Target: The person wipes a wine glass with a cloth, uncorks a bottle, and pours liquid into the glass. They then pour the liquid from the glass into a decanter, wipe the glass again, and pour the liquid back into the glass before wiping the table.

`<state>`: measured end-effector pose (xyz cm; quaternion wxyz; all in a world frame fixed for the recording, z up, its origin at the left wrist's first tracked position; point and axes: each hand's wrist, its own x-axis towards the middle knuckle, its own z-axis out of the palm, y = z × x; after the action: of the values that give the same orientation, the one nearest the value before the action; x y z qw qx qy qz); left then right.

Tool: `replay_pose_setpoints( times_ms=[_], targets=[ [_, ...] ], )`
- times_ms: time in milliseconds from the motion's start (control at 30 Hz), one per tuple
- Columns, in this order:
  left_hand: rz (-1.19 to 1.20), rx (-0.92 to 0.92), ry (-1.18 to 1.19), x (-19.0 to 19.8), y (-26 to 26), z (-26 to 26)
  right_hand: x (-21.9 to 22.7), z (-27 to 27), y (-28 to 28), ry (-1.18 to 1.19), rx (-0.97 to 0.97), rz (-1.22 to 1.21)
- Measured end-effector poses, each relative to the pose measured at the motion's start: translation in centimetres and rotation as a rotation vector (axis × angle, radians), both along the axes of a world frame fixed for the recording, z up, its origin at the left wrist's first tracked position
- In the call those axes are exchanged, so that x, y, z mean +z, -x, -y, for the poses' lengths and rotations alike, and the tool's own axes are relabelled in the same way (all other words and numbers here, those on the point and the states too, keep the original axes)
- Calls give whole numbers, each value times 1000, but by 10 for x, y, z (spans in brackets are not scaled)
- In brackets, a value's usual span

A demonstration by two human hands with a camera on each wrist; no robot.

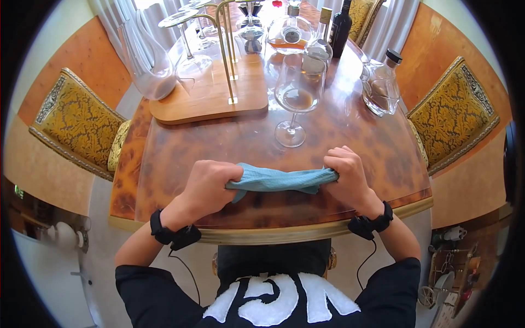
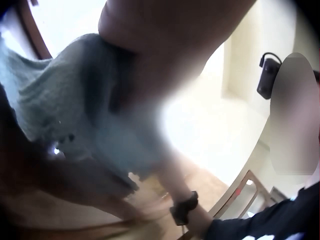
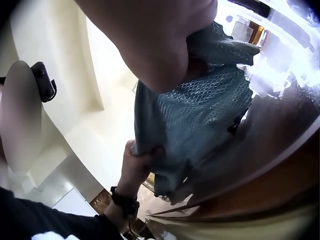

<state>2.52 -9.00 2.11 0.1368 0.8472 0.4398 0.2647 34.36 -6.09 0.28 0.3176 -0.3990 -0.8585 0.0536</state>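
A light blue cloth [image 1: 281,179] is stretched between both hands above the near edge of the glossy table. My left hand [image 1: 210,185] grips its left end, fingers curled round the fabric. At the other end my right hand [image 1: 348,174] holds a bunched part of it. In the right wrist view the cloth [image 3: 200,100] shows a woven diamond texture and hangs down from the fist. The left wrist view has the cloth [image 2: 60,95] close up and partly blurred. Just beyond the cloth stands a stemmed wine glass [image 1: 295,104], upright on the table.
A wooden stand [image 1: 208,104] with brass rails and hanging glasses occupies the back left, beside a glass decanter [image 1: 150,76]. Several bottles stand behind the wine glass, with a tilted stoppered decanter [image 1: 381,85] at the right. Patterned chairs flank the table [image 1: 180,147].
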Motion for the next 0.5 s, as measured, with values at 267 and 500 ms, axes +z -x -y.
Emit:
replay_pose_setpoints(
  times_ms=[267,500],
  targets=[
    [-273,49,158,-2,7,-4,-6,5,7,437,127,-49],
    [330,-30,748,33,8,-17,1,-10,-11,907,-17,-707]
  ],
)
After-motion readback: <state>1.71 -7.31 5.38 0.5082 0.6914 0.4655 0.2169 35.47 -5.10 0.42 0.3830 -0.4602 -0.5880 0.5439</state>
